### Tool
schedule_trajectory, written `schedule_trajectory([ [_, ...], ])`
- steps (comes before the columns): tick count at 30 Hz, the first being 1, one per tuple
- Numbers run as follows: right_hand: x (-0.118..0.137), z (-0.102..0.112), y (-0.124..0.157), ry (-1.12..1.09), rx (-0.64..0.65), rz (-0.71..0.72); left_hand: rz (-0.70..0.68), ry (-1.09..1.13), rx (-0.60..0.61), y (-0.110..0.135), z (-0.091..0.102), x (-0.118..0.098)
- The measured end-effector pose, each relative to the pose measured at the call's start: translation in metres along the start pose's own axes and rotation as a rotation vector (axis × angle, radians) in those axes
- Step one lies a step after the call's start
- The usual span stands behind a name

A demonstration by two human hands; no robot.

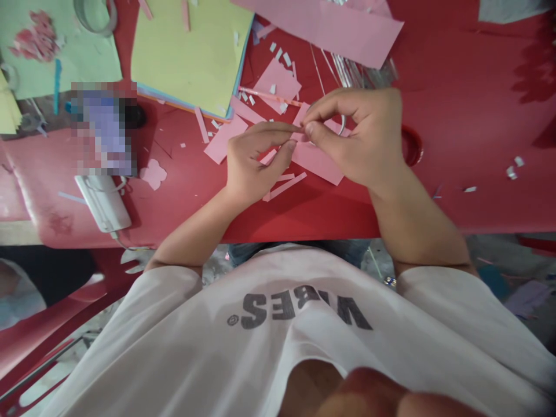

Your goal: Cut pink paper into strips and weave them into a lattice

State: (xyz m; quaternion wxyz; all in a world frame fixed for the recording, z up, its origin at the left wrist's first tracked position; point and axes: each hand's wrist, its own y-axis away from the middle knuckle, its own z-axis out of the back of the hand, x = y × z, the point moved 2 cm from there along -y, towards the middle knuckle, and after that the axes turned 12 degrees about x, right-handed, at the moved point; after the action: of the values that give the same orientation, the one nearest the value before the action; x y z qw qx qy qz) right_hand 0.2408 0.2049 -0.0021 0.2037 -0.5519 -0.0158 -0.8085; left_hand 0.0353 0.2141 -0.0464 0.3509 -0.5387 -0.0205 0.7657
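Note:
My left hand (256,162) and my right hand (365,136) meet fingertip to fingertip above the red table. Both are closed in a pinch at the same spot; whatever small thing they hold is hidden by the fingers. Beneath them lie cut pieces of pink paper (319,162) and narrow pink strips (286,186). A white curved rim (343,125) shows just under my right hand. Past the fingertips, a pink pencil-like stick (269,96) lies among white paper scraps (287,59).
Yellow paper (191,55) tops a coloured stack. A bundle of thin wires (345,72) lies under a large pink sheet (330,26). A clear tape roll (98,17) is far left, a white power bank (104,202) nearer. A red ring-shaped object (412,146) sits right.

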Motion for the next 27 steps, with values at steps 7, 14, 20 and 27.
schedule_trajectory([
  [7,-0.019,0.006,-0.005,-0.200,0.094,-0.055,0.180,0.217,0.006,-0.004,0.002,0.000],
  [14,-0.020,0.011,-0.007,-0.435,0.251,-0.098,0.172,0.266,0.046,0.001,0.001,-0.002],
  [20,0.001,0.013,-0.008,-0.470,0.083,-0.125,0.170,0.305,0.023,-0.005,0.006,-0.004],
  [27,0.004,-0.004,0.020,0.434,-0.346,0.373,0.196,0.495,-0.068,0.000,0.006,0.025],
])
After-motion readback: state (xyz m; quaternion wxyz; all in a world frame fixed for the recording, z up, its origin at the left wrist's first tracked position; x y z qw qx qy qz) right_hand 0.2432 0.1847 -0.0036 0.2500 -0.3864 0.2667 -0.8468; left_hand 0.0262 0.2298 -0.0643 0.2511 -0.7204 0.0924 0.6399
